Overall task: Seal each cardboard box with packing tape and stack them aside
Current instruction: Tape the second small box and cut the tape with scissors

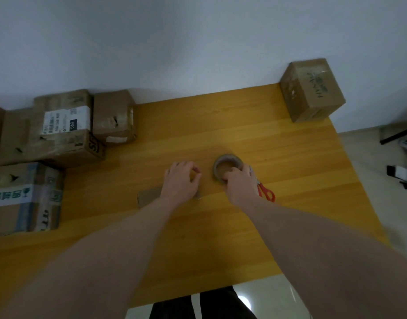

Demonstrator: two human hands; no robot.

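Head view: the right hand [238, 180] grips the tape roll [228, 166], fingers hooked into its hollow core, likely to lift it for sealing; the roll is a glossy brown ring lying flat at the wooden table [221, 238] centre. The left hand [180, 180], at nine o'clock of the roll, hovers with fingers loosely curled, holding nothing. Red-handled scissors [265, 192] lie just beside the right hand at four o'clock, handy for cutting. A flat cardboard scrap [147, 199] sits under the left wrist. Matte, creased cardboard boxes [64, 130] cluster at nine to ten o'clock; one taped box [313, 90] stands apart at one o'clock.
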